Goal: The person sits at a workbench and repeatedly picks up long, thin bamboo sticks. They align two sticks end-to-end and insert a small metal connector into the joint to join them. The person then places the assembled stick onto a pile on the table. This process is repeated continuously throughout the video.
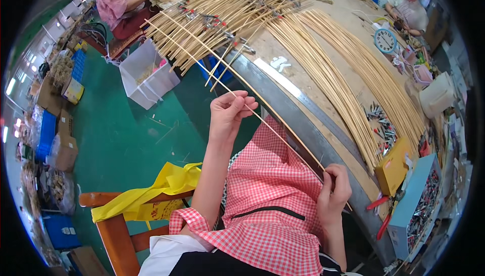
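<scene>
A long thin bamboo stick [275, 133] runs slantwise across my lap. My left hand [232, 110] pinches it near its middle between thumb and fingers. My right hand [334, 192] grips its near end, the fingers closed round it. A second bamboo stick [284, 121] lies beside it along the table edge, passing by my right hand; I cannot tell whether the hand touches it. Both sticks reach up to a large pile of bamboo sticks [222, 11], where small metal clips with red parts [212, 21] sit among them.
Bundles of long sticks [328, 69] cover the table beside a steel ruler [288, 84]. Loose clips [382, 127], a yellow box [393, 166], red-handled pliers [385, 220] and a blue clip-filled box [399, 225] lie right. A white bin [149, 86] stands left. Two people [115, 6] work across the table.
</scene>
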{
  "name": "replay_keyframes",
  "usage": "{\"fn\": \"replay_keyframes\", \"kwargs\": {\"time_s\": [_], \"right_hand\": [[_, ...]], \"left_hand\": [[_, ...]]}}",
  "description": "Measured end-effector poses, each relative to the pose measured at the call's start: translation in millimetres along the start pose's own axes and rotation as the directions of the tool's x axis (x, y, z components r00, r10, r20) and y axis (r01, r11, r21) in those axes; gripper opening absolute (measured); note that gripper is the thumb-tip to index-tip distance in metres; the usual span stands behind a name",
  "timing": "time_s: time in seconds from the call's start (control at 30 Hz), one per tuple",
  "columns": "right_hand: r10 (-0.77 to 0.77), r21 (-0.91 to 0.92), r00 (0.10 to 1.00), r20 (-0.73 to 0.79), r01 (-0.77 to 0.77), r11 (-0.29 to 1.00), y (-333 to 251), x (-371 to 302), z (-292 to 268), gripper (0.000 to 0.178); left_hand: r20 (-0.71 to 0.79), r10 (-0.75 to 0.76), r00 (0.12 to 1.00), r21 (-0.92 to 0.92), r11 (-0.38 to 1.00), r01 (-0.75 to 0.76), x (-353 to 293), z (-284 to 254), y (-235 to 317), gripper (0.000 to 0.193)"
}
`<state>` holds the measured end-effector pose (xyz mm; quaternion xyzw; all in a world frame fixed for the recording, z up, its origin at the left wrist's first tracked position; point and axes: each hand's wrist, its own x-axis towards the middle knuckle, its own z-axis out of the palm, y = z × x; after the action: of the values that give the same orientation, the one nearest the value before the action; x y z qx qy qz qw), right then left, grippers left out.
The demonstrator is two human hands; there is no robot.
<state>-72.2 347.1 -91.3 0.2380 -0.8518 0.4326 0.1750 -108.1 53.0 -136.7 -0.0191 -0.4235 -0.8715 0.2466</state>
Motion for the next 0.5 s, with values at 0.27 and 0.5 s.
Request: {"fn": "replay_keyframes", "kwargs": {"time_s": [0.27,0.5], "right_hand": [[0.019,0.016,1.0,0.019,-0.019,1.0,-0.9,-0.3,-2.0,0.009],[0.033,0.01,0.998,0.057,-0.034,0.999,-0.8,-0.5,-3.2,0.014]], "left_hand": [[-0.04,0.012,0.999,-0.061,0.998,-0.015,0.1,-1.3,0.1,0.02],[-0.042,-0.009,0.999,-0.066,0.998,0.006,3.7,-3.7,-0.2,0.023]]}}
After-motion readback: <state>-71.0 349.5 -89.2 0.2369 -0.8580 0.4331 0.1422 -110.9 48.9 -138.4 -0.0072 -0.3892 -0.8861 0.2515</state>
